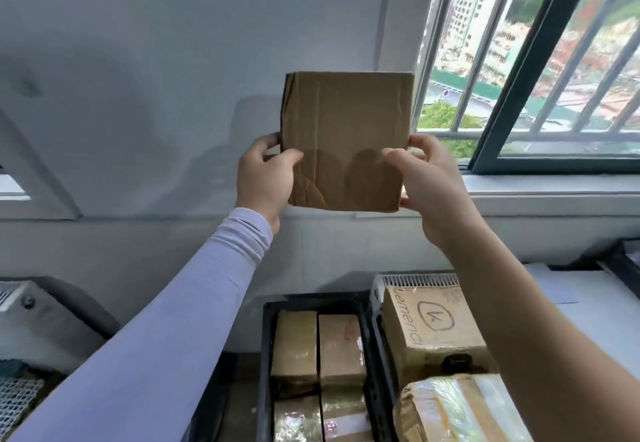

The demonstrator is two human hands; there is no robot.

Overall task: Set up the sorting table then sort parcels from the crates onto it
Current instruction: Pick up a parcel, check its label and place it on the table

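both hands, left hand and right hand, grip a flat brown parcel above the black crate.

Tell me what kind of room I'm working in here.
Probably a small parcel sorting or mail room, upstairs in a building. Both hands, left and right, hold up a cardboard parcel; a black crate below holds taped boxes; the barred window overlooks high-rises.

Flat brown cardboard parcel upright, held above parcel-filled crates.
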